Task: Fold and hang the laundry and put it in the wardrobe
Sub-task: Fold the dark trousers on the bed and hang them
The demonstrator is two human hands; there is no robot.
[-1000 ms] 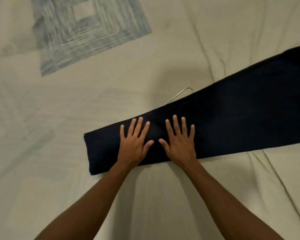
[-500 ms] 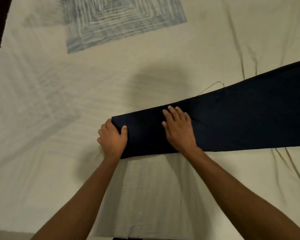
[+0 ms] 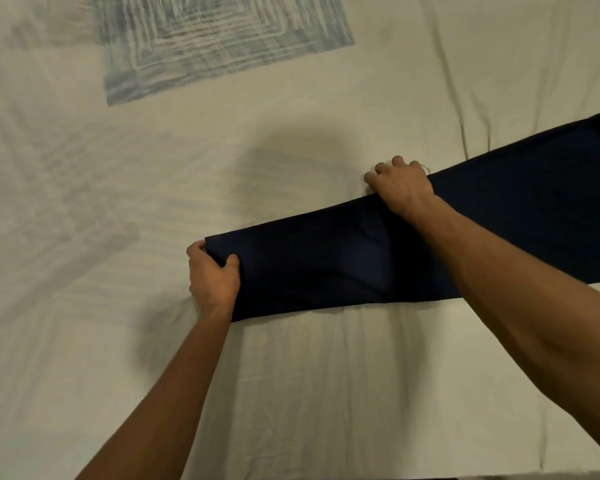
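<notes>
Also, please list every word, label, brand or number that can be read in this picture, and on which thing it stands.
None: no readable text on the dark navy folded garment, nor on the cream bedsheet with its blue-grey square pattern.

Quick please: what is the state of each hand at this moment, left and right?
Left hand: closed, grip on the end of the dark folded garment.
Right hand: closed, fingers curled over the garment's far edge, beside the wire hanger hook.
</notes>
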